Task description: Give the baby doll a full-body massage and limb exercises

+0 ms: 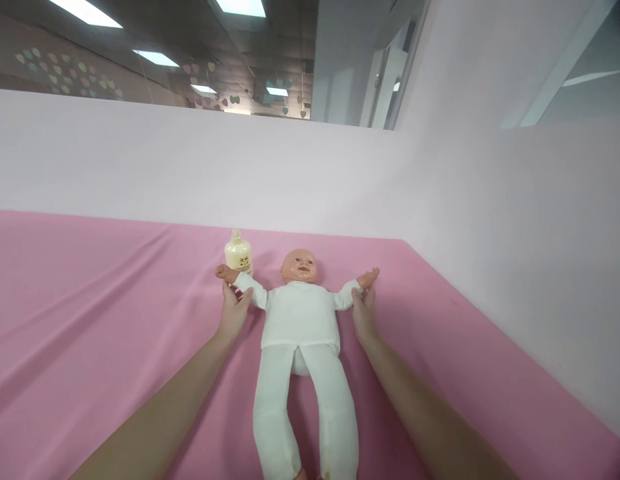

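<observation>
A baby doll point(301, 319) in a white top and white trousers lies on its back on the pink cloth point(115, 300), its arms spread out to both sides. My left hand point(235, 308) is closed round the doll's arm on the left, near the wrist. On the right, my right hand point(365, 312) grips the other arm close to its cuff. Just behind the doll's left-side hand stands a pale yellow pump bottle point(239, 253), its lower part partly hidden by that hand.
A white wall point(200, 167) rises behind the pink surface, and another wall point(515, 233) borders it on the right. Above the back wall is a window point(155, 60) with ceiling lights and heart shapes showing in it.
</observation>
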`<state>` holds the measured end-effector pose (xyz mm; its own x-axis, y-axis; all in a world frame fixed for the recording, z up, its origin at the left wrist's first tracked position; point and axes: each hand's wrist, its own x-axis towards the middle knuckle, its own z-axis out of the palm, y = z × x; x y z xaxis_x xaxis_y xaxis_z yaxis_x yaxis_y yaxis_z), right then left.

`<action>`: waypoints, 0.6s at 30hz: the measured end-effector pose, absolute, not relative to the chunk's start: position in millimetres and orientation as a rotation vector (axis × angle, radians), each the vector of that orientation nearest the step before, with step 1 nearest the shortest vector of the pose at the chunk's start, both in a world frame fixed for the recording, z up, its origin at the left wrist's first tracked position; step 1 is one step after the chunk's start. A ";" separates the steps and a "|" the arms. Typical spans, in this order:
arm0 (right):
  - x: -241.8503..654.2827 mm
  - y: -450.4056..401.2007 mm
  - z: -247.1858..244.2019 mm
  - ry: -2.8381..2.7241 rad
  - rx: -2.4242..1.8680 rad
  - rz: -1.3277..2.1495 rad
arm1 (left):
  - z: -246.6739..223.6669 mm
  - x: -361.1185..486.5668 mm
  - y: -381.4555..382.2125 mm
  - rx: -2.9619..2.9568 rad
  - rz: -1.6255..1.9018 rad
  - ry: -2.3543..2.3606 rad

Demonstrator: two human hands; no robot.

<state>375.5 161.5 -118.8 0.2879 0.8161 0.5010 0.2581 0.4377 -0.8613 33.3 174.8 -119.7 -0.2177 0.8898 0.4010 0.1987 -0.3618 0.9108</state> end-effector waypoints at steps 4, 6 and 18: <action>363.7 150.7 -104.6 -1.355 -1.070 0.586 | -112.3 41.1 166.2 1.552 1.542 1.224; 358.8 146.7 -102.8 -1.453 -1.090 0.560 | -112.0 44.5 164.7 1.653 1.480 1.224; 353.7 145.3 -109.9 -1.715 -1.109 0.403 | -118.8 49.0 167.8 2.152 1.272 1.276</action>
<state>353.7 145.3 -109.9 -0.0665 0.8224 0.5650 0.4846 0.5216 -0.7023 49.0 167.8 -118.8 0.1988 0.8266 0.5265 0.5288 -0.5428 0.6525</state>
